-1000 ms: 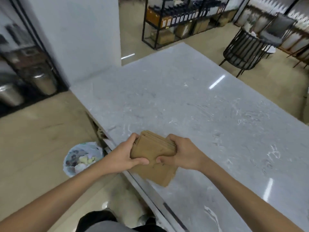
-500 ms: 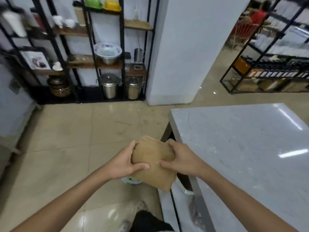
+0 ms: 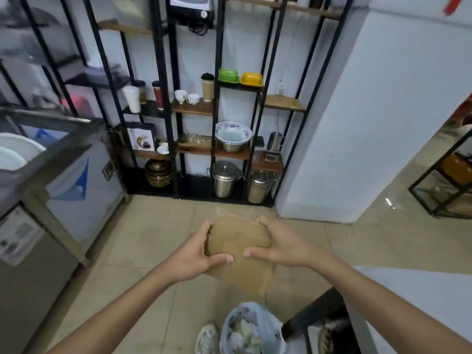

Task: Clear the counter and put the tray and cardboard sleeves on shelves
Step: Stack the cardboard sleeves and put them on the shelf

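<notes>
Stack of cardboard sleeves [image 3: 238,247] is up in front of me, clear of the tabletop [image 3: 419,290], pinched between both hands. My left hand [image 3: 196,251] clamps the left edge, thumb on top; my right hand [image 3: 281,245] clamps the right edge the same way. 2-sided grip because it's loose flat pieces, my guess is they'd fan out or slide with 1 hand; the bottom sleeve already hangs lower than the rest. Both hands full, none free. Target is the black-framed shelf unit [image 3: 217,123] straight ahead against the wall. Most boards look occupied: cups [image 3: 187,97], a patterned bowl [image 3: 233,135], green box [image 3: 228,75] and yellow box [image 3: 252,79], steel pots [image 3: 224,178] at the bottom. The wood board [image 3: 283,103] at upper right looks bare, probably the easiest drop. Floor path to it is open. Trash bin with bag [image 3: 251,330] sits right below my hands, just beside the tabletop corner, so I'd step around it. Steel cabinet [image 3: 38,226] on the left, white pillar [image 3: 370,123] on the right narrow the lane. No tray that I can make out.
</notes>
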